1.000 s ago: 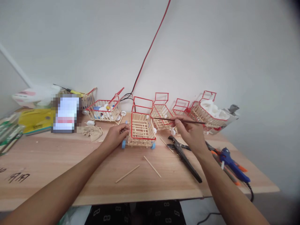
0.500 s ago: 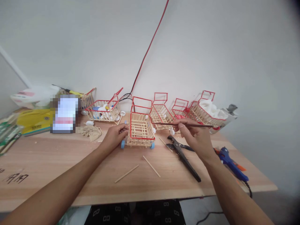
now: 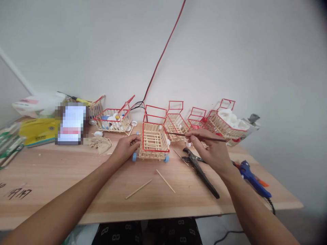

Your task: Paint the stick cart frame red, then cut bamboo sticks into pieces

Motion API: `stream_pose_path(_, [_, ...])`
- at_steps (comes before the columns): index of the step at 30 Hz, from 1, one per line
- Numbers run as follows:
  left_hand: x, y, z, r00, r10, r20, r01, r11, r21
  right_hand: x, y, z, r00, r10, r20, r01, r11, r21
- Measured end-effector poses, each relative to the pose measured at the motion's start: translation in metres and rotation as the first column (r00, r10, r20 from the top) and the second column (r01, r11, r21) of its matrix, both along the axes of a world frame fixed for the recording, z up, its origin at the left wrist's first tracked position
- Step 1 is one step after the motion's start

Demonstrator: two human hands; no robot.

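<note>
A small stick-built cart with red-painted rims and blue wheels stands on the wooden table. My left hand grips its left side. My right hand pinches a thin dark paintbrush whose tip reaches the cart's right rim. Black pliers lie under my right wrist.
Several more red-rimmed stick carts line the wall, one holding bottle caps, one white pieces. A blue glue gun lies at the right edge. Two loose sticks lie in front. Boxes and a blurred object sit left. A red cable runs up the wall.
My right hand has shifted slightly, moving the brush tip along the cart's right rim. My left hand has stayed on the cart.
</note>
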State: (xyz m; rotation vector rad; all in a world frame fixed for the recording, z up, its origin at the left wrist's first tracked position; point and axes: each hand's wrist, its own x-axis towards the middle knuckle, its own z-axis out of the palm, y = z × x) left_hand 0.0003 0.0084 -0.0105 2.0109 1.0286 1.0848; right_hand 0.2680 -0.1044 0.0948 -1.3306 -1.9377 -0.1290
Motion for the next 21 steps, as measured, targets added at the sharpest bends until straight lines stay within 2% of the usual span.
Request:
stream_pose_path(4, [0.000, 0.000, 0.000, 1.000, 0.001, -0.003, -0.001, 1.000, 0.001, 0.001, -0.010, 0.005, 1.000, 0.020, 0.017, -0.020, 0.999, -0.026])
stream_pose_path(11, [0.000, 0.000, -0.001, 1.000, 0.005, -0.008, -0.005, 1.000, 0.015, -0.003, -0.003, 0.006, 1.000, -0.009, 0.010, 0.008, 0.997, 0.077])
stream_pose_path(16, [0.000, -0.001, 0.001, 1.000, -0.001, -0.008, 0.001, 1.000, 0.023, -0.005, 0.004, 0.003, 1.000, -0.011, 0.014, 0.011, 0.999, 0.035])
stream_pose_path(21, [0.000, -0.001, 0.002, 1.000, 0.011, -0.012, -0.011, 0.999, 0.031, -0.005, -0.003, 0.007, 0.999, 0.002, 0.039, -0.003, 1.000, 0.019])
